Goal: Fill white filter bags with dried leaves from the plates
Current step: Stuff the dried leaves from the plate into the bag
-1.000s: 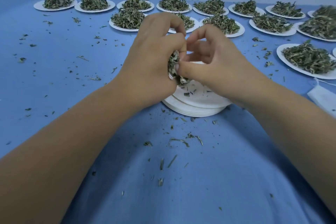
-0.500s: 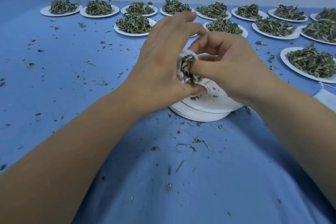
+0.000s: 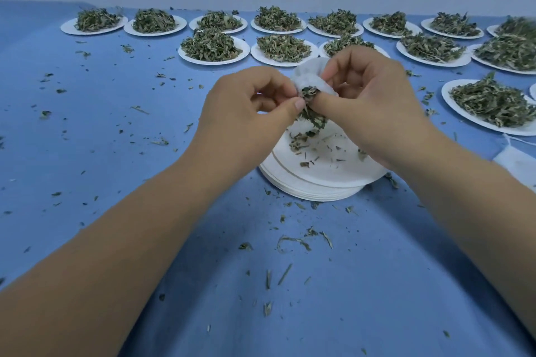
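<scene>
Leaf crumbs (image 3: 293, 242) strewn on blue surface (image 3: 203, 284), stack of white plates (image 3: 313, 193) just beyond, above it left grip (image 3: 249, 113) and right grip (image 3: 371, 101) both pinching white filter bag (image 3: 311, 75), dried leaves (image 3: 312, 114) spilling from it, rows of leaf-heaped plates (image 3: 214, 59) farthest.

Fourteen plates (image 3: 214, 62) heaped with dried leaves (image 3: 211, 46): eight along the table (image 3: 87, 153) far edge, five in the next row, one near the right edge. A fifteenth rim barely shows. One stack of empty plates (image 3: 313, 194). One filter bag (image 3: 313, 78). Two hands: left hand (image 3: 246, 116), right hand (image 3: 374, 104).
</scene>
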